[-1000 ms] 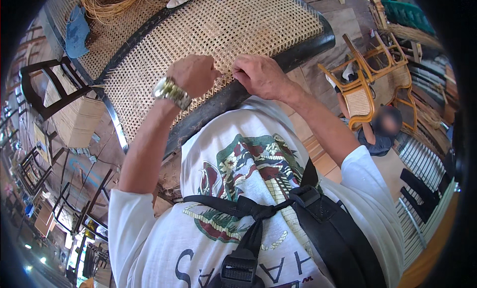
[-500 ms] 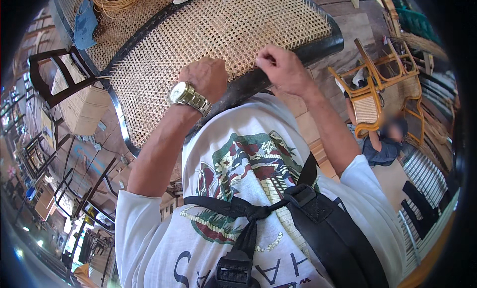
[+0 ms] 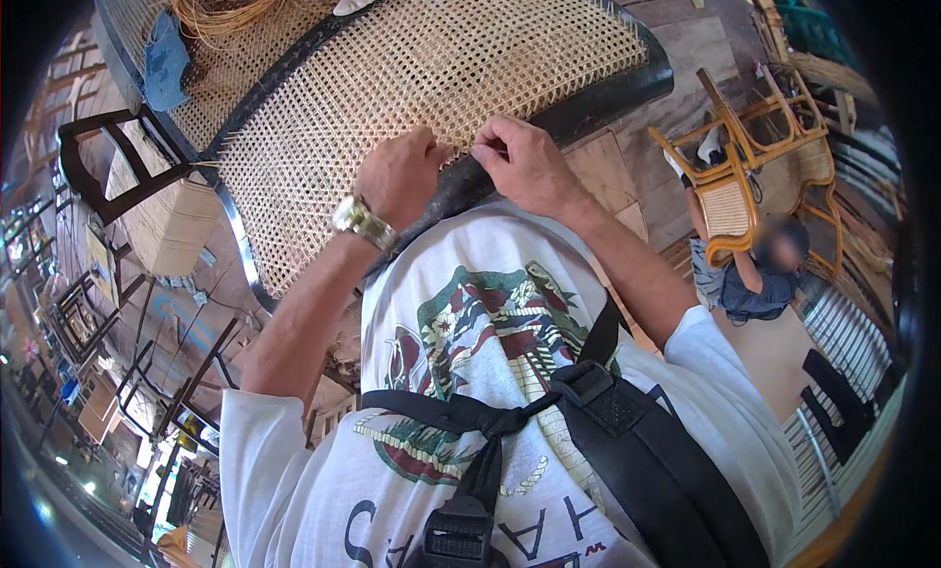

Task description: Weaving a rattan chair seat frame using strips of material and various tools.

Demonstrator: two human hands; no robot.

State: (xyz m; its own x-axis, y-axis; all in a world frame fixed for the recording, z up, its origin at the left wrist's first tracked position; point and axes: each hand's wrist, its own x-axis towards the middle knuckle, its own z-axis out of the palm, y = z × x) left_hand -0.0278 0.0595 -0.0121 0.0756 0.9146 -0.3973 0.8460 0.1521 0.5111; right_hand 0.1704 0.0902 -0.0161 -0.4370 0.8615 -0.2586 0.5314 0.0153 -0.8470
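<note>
A panel of woven cane webbing [image 3: 431, 73] in a dark, glossy wooden frame [image 3: 618, 93] lies in front of me. My left hand [image 3: 400, 179], with a metal watch [image 3: 363, 221] at its wrist, is closed over the panel's near edge, thumb and fingertips toward the right. Just right of it my right hand [image 3: 529, 166] pinches thumb and forefinger together above the same edge. A small gap separates the hands. Whatever thin thing the fingertips hold, if any, is too fine to make out.
Coiled cane strands [image 3: 230, 9] and a blue cloth [image 3: 167, 63] lie on the panel's far left part. A dark chair frame [image 3: 123, 161] stands by a cardboard box [image 3: 176, 220] at left. At right, a person [image 3: 755, 284] sits by orange-brown wooden chairs [image 3: 730, 200].
My right hand has moved left and slightly down, closer to my left hand. The left hand has lowered a little and its wrist has turned.
</note>
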